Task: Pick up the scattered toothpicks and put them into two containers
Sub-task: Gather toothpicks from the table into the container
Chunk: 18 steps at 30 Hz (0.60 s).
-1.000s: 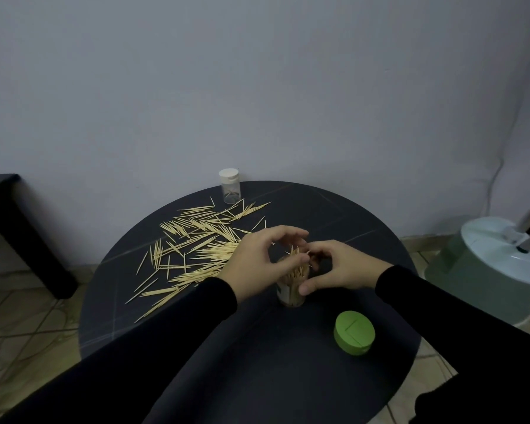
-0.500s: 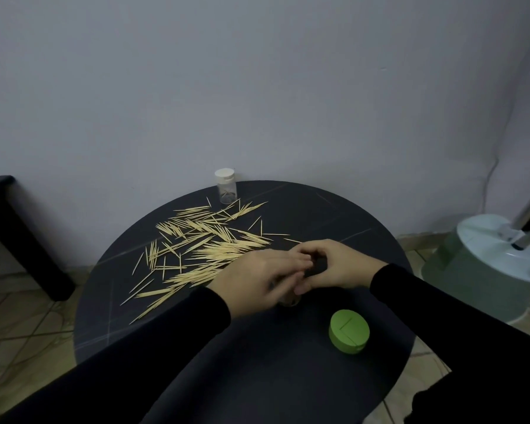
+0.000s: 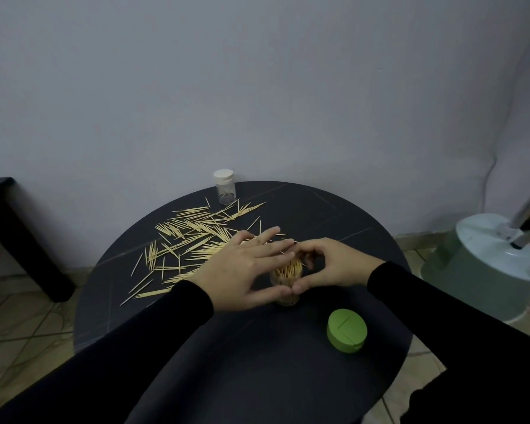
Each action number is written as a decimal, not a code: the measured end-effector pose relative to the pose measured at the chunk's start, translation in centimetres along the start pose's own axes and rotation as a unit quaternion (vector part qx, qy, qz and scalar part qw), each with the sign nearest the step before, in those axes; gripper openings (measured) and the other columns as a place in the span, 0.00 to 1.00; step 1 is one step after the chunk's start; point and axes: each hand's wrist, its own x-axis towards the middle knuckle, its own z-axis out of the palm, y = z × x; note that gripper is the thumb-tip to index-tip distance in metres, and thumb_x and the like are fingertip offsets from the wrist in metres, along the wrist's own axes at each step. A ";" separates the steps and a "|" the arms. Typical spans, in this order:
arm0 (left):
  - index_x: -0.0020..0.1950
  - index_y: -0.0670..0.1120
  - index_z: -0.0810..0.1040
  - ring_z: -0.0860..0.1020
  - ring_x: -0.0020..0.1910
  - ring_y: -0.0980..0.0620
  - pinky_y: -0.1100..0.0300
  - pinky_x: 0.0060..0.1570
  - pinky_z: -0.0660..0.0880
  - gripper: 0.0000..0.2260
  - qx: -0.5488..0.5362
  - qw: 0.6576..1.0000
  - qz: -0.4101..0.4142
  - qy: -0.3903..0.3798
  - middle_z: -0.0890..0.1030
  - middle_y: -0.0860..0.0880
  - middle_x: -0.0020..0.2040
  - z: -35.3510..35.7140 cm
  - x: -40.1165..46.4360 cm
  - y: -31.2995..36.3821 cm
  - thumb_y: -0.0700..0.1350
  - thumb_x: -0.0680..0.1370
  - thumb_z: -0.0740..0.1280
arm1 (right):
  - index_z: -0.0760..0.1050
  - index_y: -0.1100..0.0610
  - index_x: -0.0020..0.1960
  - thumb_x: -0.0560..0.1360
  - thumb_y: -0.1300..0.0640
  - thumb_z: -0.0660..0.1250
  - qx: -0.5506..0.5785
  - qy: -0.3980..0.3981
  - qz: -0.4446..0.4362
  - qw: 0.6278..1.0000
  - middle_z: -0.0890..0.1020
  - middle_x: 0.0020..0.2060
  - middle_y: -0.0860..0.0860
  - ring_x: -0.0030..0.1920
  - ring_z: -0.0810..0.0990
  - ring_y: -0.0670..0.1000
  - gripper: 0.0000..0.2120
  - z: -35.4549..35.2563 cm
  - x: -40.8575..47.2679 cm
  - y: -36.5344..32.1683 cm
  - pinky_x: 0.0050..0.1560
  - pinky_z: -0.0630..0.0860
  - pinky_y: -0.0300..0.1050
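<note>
Dim, even, cool light; I cast only faint, soft shadows on my dark round table (image 3: 257,377). No glare. Wide-angle distortion bends the wall corner (image 3: 502,133) at 2 o'clock. My black sleeves (image 3: 135,347) merge into the tabletop toward 6 o'clock. Fine detail reads slightly soft and grainy.

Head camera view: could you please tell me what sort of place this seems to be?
Probably a room in a home: a small round black table against a plain grey wall, a tiled floor, and what looks like a green mop bucket standing beside it.
</note>
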 end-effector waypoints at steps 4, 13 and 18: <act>0.69 0.53 0.73 0.61 0.75 0.48 0.48 0.64 0.66 0.26 -0.007 1.000 -0.002 -0.006 0.68 0.51 0.73 0.0 -0.7 0.2 0.65 0.78 0.53 | 0.75 0.47 0.60 0.66 0.50 0.78 -0.005 -0.004 0.017 1.000 0.77 0.47 0.38 0.42 0.74 0.35 0.24 -0.1 0.0 0.0 0.43 0.70 0.32; 0.67 0.57 0.74 0.69 0.68 0.53 0.42 0.65 0.53 0.25 -0.042 0.972 -0.225 0.048 0.76 0.58 0.64 -0.8 -1.5 0.1 0.65 0.78 0.49 | 0.72 0.43 0.62 0.73 0.51 0.72 -0.119 -0.005 0.082 0.990 0.75 0.50 0.41 0.48 0.74 0.42 0.20 -0.4 0.6 0.0 0.53 0.71 0.40; 0.62 0.60 0.75 0.68 0.62 0.53 0.47 0.63 0.58 0.14 0.041 0.925 -0.355 -0.126 0.75 0.57 0.60 -0.6 -1.9 -1.4 0.60 0.78 0.62 | 0.73 0.46 0.60 0.76 0.45 0.66 -0.255 0.076 0.163 0.950 0.77 0.49 0.42 0.51 0.75 0.44 0.14 0.5 2.2 0.5 0.64 0.65 0.50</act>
